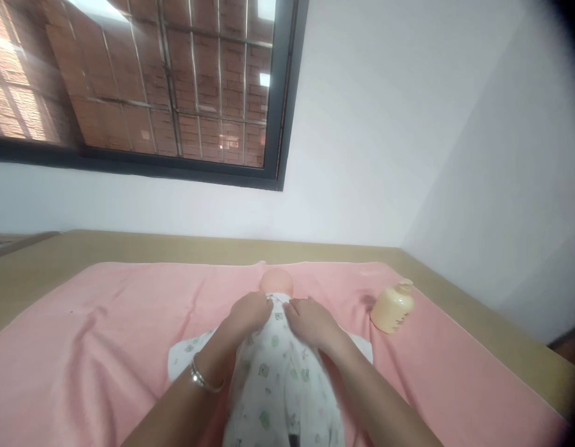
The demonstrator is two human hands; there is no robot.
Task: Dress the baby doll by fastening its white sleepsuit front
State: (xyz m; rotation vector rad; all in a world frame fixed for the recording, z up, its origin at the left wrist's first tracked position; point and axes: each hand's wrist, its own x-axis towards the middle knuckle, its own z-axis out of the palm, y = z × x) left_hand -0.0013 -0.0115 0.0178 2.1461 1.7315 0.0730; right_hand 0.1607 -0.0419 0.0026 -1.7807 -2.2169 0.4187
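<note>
A baby doll with a smooth, round, bald head [276, 282] lies on its back in a white printed baby garment [277, 372]. Small green and grey pictures dot the cloth, and its sleeves spread out to both sides under my forearms. At the collar, on the left, my left hand [253, 310] is closed with its fingers on the cloth; a silver bracelet circles that wrist. Opposite it, my right hand [310, 320] is closed on the collar's right side. The fingertips of both hands are partly hidden, and so is the doll's body under the garment.
A wrinkled pink blanket [143, 310] covers most of the wooden-coloured table [185, 245]. To the right, a cream bottle [392, 307] lies tilted on it. Behind stand a white wall [362, 124] and a dark-framed window [277, 124] with bars.
</note>
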